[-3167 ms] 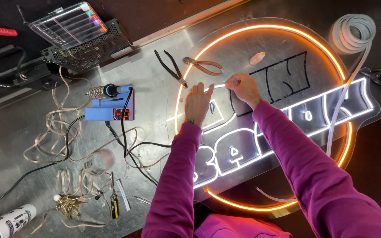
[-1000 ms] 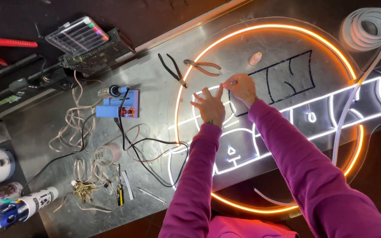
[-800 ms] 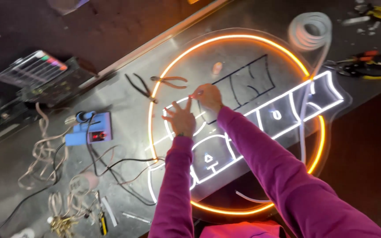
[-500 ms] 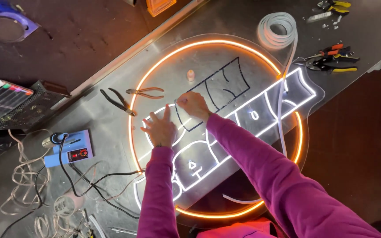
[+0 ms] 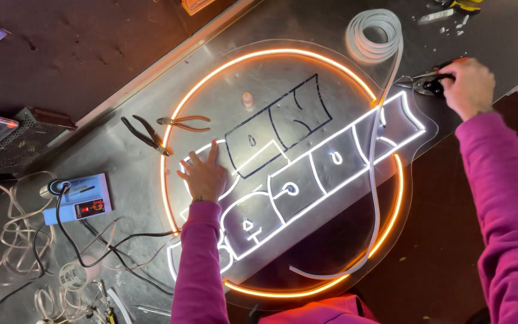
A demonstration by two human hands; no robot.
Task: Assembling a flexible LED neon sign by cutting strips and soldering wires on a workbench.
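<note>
Neon sign (image 5: 307, 180) flat on counter (image 5: 121, 150), ring and lower letters lit, upper outlines bare. Left hand (image 5: 204, 176) splayed flat on panel. Right hand (image 5: 469, 84) gripping cutters (image 5: 427, 81) at edge. Loose tubing (image 5: 378, 198) unfitted.

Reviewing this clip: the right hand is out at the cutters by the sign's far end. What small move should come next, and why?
Probably close the right hand on the cutters and lift them. Its fingers already lie over the handles at the table's edge. The left hand lies flat on the lit sign panel, steadying it, and a loose white strip runs from the coil across the sign, uncut.
</note>
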